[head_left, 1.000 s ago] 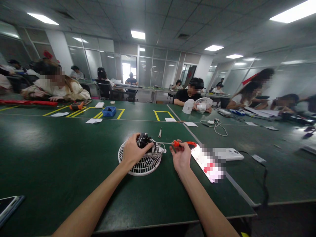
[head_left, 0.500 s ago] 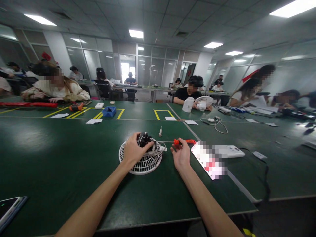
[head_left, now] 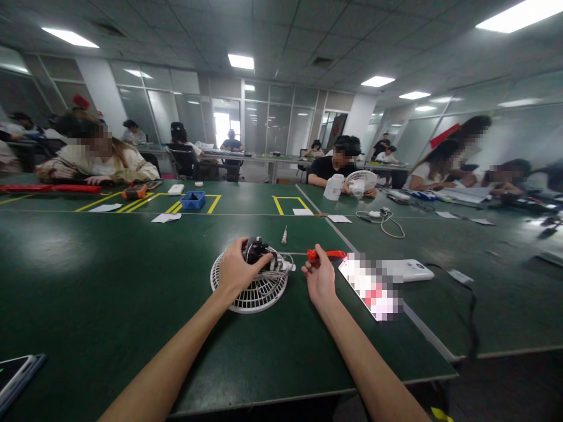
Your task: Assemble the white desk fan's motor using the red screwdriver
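My left hand point(head_left: 240, 266) is wrapped round the black motor part of a small fan point(head_left: 254, 252), which rests on its round white grille point(head_left: 250, 302). A coiled pale cord point(head_left: 268, 274) lies over the grille beside my fingers. My right hand point(head_left: 320, 275) is closed on the red handle of a screwdriver point(head_left: 336, 254); its thin shaft points left at the fan's motor side. Whether the tip touches the motor I cannot tell. Beyond the fan, a small pointed light-coloured piece point(head_left: 284, 235) lies on the green table point(head_left: 132, 305).
Right of my right hand lies a lit phone point(head_left: 363, 287), with a white device point(head_left: 411, 271) behind it. A blue bin point(head_left: 193, 200) and paper slips stand further back. Across the table a person point(head_left: 338, 164) holds another white fan point(head_left: 361, 180). Another phone point(head_left: 17, 375) lies at the left.
The view has shifted very slightly. My right hand and the screwdriver have turned or moved a little; my left hand keeps its hold on the fan motor.
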